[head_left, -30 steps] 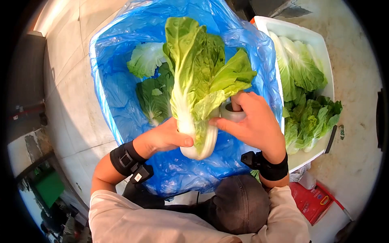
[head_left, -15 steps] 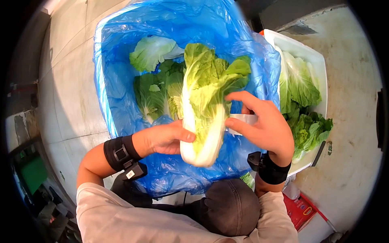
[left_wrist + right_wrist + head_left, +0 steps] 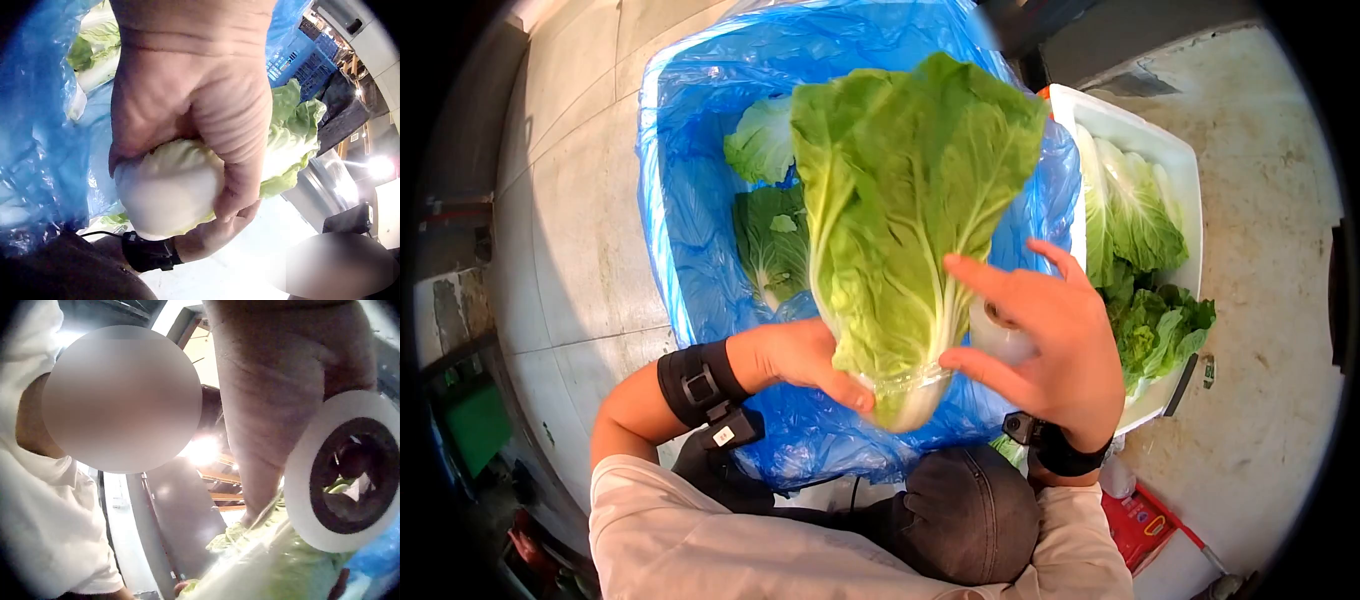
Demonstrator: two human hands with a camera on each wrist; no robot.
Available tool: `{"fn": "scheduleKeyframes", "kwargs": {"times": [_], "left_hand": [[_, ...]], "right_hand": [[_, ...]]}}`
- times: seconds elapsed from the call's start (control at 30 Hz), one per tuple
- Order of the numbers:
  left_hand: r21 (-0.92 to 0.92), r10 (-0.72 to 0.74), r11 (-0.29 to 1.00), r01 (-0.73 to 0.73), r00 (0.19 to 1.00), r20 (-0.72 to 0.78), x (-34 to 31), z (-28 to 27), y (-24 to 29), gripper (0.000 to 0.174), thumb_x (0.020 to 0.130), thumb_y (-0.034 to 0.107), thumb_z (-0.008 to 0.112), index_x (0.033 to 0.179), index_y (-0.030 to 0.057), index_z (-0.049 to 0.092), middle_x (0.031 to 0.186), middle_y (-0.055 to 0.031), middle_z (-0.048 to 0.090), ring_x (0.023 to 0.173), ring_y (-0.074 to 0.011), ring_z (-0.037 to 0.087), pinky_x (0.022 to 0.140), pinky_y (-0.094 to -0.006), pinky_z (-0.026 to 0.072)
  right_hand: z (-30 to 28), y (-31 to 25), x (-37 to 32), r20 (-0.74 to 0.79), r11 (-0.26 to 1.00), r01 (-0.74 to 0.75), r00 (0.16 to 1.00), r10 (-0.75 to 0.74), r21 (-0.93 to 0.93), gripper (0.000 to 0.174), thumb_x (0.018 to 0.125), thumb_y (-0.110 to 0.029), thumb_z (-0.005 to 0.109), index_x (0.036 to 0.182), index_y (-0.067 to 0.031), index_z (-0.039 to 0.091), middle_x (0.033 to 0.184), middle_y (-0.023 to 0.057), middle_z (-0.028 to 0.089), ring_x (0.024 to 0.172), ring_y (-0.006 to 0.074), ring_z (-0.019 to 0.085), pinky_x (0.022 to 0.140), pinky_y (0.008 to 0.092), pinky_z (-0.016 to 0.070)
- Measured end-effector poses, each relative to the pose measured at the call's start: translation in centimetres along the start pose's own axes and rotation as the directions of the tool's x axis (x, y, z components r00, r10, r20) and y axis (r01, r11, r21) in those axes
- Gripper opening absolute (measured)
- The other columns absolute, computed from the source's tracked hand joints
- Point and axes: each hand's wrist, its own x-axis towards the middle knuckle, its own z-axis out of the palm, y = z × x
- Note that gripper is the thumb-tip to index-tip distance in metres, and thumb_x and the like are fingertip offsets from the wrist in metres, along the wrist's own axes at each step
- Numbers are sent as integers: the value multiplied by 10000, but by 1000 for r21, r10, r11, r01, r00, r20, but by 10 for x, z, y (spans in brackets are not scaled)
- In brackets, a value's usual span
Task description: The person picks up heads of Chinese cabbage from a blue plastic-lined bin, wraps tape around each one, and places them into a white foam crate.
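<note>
My left hand [image 3: 805, 360] grips a napa cabbage [image 3: 900, 220] low down, leaves pointing away. In the left wrist view, the pale cabbage base [image 3: 175, 187] sits within the left hand's [image 3: 194, 94] grasp. A shiny clear band [image 3: 905, 380] lies across the stalk just above the base. Beside it, my right hand [image 3: 1055, 345] carries a roll of clear film [image 3: 1003, 345], with thumb and index finger spread toward the cabbage. The right wrist view shows the roll [image 3: 303, 481] end-on, a finger visible through its dark core.
Below the hands stands a bin lined with blue plastic [image 3: 685, 240], holding more cabbages [image 3: 765, 235]. To the right is a white crate [image 3: 1185, 175] of leafy heads [image 3: 1140, 210]. A red package [image 3: 1135, 525] lies on the floor near the right elbow.
The cabbage has turned in the left hand, so its broad green outer leaves now face up. The right hand's fingers have spread, with the roll still carried beside the stalk.
</note>
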Motion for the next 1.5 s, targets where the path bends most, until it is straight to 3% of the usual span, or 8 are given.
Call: {"fn": "scheduleKeyframes", "kwargs": {"times": [0.2,0.37,0.83,0.9,0.97,1.1,1.2,1.5], "left_hand": [[-251,66,962,-109,982,-175,-1,3,3,790,796,306,834,1410,-57,497,1386,-136,594,1238,-224,571,1063,-365,435],[-375,-20,925,-58,980,-200,0,-2,3,878,748,106,860,1488,6,398,1413,-122,562,1273,-234,555,1095,-391,428],[-581,117,778,-237,964,-237,6,-2,2,847,793,118,817,1500,-15,370,1438,-169,546,1294,-314,564,1070,-462,467],[-514,93,827,-229,956,-277,9,-1,8,820,823,46,770,1514,9,330,1469,-148,511,1343,-266,515,1136,-426,393],[-454,142,848,-274,942,-304,19,3,14,768,850,16,734,1508,23,340,1465,-122,510,1350,-252,501,1143,-419,382],[-286,286,849,-445,841,-460,33,5,15,715,885,42,703,1499,14,336,1447,-99,483,1369,-225,459,1144,-390,379],[-125,309,901,-415,817,-486,37,-2,22,814,897,292,751,1510,-15,312,1499,-126,436,1365,-238,463,1135,-391,378],[383,407,903,-196,678,-613,46,-7,8,992,751,235,896,1469,-45,272,1435,-172,469,1322,-245,472,1102,-379,400]], "right_hand": [[8,37,-6,-62,983,-104,991,115,152,617,676,-305,902,1224,-111,695,794,29,662,679,213,618,900,406,478],[15,58,-13,2,872,-294,948,319,390,435,665,-260,930,963,-42,698,700,60,615,593,131,527,581,286,428],[75,92,-23,0,614,-155,970,245,774,367,803,-274,855,991,5,708,873,65,684,802,116,606,721,275,477],[82,97,-27,173,490,-303,940,293,817,380,842,-284,829,1056,5,708,929,56,708,854,116,629,767,271,492],[90,94,-22,36,273,-109,965,258,956,424,896,-293,785,1155,23,670,1041,50,715,927,116,647,842,270,504],[92,107,-24,44,281,-137,948,315,950,451,916,-288,769,1189,49,644,1110,57,710,976,112,643,859,268,506],[87,97,-13,44,311,-190,905,423,931,371,912,-185,766,1189,36,656,1111,84,723,956,110,651,823,255,511],[92,57,5,1,530,-301,870,493,793,493,737,-96,884,1165,33,678,1042,147,754,943,129,691,766,269,565]]}}
